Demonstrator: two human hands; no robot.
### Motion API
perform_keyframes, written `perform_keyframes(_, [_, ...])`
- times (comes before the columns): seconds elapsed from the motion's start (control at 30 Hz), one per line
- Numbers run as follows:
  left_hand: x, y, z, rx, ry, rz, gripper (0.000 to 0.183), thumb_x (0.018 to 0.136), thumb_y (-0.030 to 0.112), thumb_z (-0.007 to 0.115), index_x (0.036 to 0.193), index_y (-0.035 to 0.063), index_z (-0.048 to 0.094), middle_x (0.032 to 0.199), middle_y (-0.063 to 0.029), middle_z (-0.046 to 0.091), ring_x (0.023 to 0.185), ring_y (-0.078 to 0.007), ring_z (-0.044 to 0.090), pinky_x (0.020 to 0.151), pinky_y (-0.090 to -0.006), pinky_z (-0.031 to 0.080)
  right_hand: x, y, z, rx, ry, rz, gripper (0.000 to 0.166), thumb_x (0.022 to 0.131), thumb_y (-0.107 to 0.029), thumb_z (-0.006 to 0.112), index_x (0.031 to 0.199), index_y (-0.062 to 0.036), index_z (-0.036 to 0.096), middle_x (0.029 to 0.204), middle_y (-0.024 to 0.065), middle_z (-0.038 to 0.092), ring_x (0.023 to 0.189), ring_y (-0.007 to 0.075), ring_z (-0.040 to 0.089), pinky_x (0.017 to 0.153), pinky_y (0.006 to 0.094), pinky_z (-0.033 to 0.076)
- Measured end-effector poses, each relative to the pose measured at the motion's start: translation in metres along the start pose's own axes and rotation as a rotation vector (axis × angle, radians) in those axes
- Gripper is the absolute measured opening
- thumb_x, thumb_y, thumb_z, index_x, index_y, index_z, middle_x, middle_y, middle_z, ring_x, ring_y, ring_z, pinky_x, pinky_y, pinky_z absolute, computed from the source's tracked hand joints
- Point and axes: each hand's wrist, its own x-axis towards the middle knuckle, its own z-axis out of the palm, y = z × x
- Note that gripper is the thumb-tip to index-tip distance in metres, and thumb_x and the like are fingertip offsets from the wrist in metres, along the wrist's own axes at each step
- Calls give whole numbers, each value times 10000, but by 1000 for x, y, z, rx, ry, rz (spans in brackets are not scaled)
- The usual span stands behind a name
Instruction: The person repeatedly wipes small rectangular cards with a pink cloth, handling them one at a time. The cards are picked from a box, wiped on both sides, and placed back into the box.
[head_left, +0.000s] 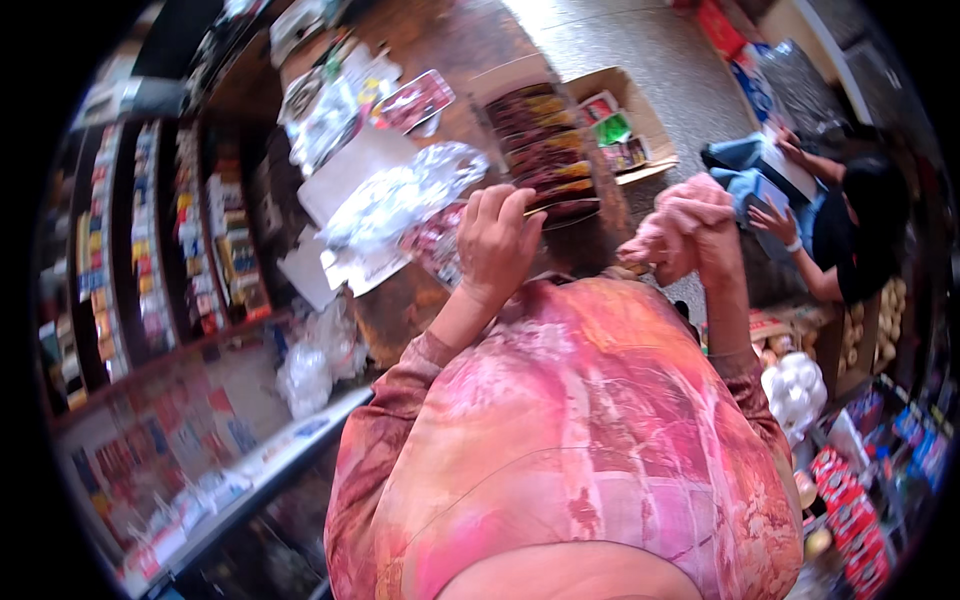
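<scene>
My right hand (712, 232) is closed around a bunched pink cloth (679, 225), held past the right edge of the wooden table (394, 319). My left hand (495, 232) is over the table with its fingers bent, at the near left corner of an open carton (510, 79). Rows of dark and yellow packets (544, 142) fill that carton. Whether the fingers grip its edge is hidden. Just left of this hand lie a clear plastic bag (405, 195) and a red-and-white printed packet (435, 240), partly covered.
A cardboard box (652, 142) of small packs adjoins the carton's right side. A person (847, 217) sits at the right with papers. Shelves of small boxes (161, 247) stand left above a glass-topped counter (255, 487). Eggs (795, 394) and red packets (847, 517) are at lower right.
</scene>
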Motion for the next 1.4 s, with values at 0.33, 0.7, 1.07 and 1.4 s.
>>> perform_keyframes(0.33, [-57,-123,-52,90,-417,-972,339,807,313,698,954,13,634,965,-187,678,833,-308,670,728,-394,516,1,-64,-16,-266,-451,-692,159,757,-73,689,876,-14,601,893,54,599,814,150,575,754,277,482])
perform_keyframes(0.7, [-115,-121,-13,201,-237,-1226,852,678,393,788,1299,-26,382,1256,-278,502,1174,-387,503,972,-442,416,-14,23,-70,292,182,-139,335,895,-390,595,1046,-109,493,1059,66,509,1041,207,498,983,424,381])
perform_keyframes(1.07, [-148,-146,0,-521,277,-1294,528,699,62,781,1147,-41,522,997,-167,630,858,-267,639,754,-354,529,-21,71,-103,856,-107,55,403,967,-403,478,1177,-59,492,1198,89,531,1120,202,502,1026,417,364])
perform_keyframes(1.4, [-68,-86,-112,-1091,31,-1061,68,866,70,631,808,48,604,753,12,617,644,-40,543,593,-189,453,-14,1,-37,741,-209,-7,356,966,-378,474,1071,-44,534,1144,83,568,1046,162,540,948,366,434])
